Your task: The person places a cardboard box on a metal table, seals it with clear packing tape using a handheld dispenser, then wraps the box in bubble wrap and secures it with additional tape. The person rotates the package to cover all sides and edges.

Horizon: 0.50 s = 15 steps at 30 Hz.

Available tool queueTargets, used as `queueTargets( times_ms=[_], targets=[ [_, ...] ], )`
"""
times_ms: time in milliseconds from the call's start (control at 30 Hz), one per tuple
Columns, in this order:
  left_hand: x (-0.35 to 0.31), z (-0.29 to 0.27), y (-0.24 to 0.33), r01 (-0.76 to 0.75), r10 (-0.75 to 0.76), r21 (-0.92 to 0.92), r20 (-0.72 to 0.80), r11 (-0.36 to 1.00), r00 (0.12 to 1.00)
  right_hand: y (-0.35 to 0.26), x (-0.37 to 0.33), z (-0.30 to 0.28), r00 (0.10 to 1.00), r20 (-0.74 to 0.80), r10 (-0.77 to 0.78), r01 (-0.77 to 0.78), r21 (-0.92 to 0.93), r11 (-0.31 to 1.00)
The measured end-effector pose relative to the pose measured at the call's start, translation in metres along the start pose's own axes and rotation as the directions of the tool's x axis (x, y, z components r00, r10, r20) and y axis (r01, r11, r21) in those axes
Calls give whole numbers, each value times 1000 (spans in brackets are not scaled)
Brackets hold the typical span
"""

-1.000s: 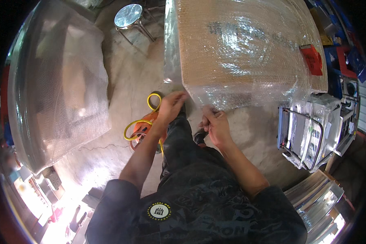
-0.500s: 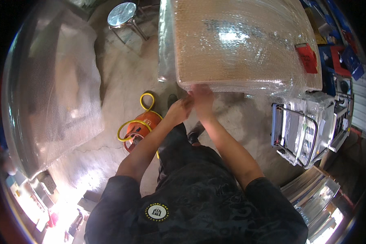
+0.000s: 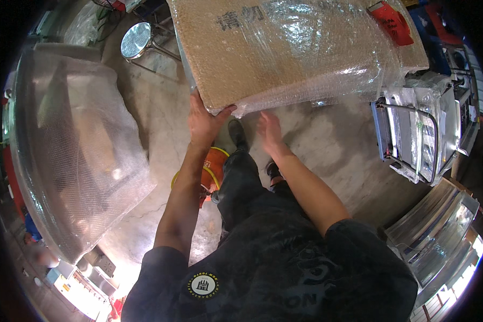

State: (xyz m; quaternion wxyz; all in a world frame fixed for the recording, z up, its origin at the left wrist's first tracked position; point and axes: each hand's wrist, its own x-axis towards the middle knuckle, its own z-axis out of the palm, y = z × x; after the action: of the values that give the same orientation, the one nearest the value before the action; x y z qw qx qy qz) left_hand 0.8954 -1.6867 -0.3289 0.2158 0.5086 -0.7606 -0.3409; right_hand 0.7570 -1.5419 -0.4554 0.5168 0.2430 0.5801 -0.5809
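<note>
A large cardboard box [image 3: 225, 59] in clear bubble wrap stands in front of me, with dark printing on top. My left hand [image 3: 204, 126] grips its near left corner, fingers along the left side and thumb over the front edge. Just below the front edge is my right hand [image 3: 270, 131], a little blurred, its fingers loosely apart and nothing visible in them. Loose bubble wrap [image 3: 349, 88] hangs over the front side of the box. A red piece with dark writing [image 3: 393, 24] lies on the far right of the top.
A big bubble-wrap roll [image 3: 86, 139] stands at left, and a round metal stool [image 3: 136, 40] far left. An orange gas cylinder [image 3: 214, 163] with a yellow hose sits by my left leg. At right are a folded trolley [image 3: 410, 137] and wrapped panels [image 3: 440, 231].
My hands, together at the front edge before, have parted. The left went to the box's corner; the right stays below the edge. The view has turned, so the box appears tilted and further left.
</note>
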Motion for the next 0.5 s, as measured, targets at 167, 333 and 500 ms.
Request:
queueTargets(
  times_ms=[167,333,500],
  targets=[
    [2,-2,1,-30,29,30,21,999,999,22,24,28,890,453,56,-160,195,968],
    [4,-3,0,9,-11,36,52,999,999,26,-11,35,903,381,198,-242,70,968],
    [3,-1,-5,0,-2,31,61,1000,998,10,-37,45,908,387,160,-131,-101,986]
  ],
)
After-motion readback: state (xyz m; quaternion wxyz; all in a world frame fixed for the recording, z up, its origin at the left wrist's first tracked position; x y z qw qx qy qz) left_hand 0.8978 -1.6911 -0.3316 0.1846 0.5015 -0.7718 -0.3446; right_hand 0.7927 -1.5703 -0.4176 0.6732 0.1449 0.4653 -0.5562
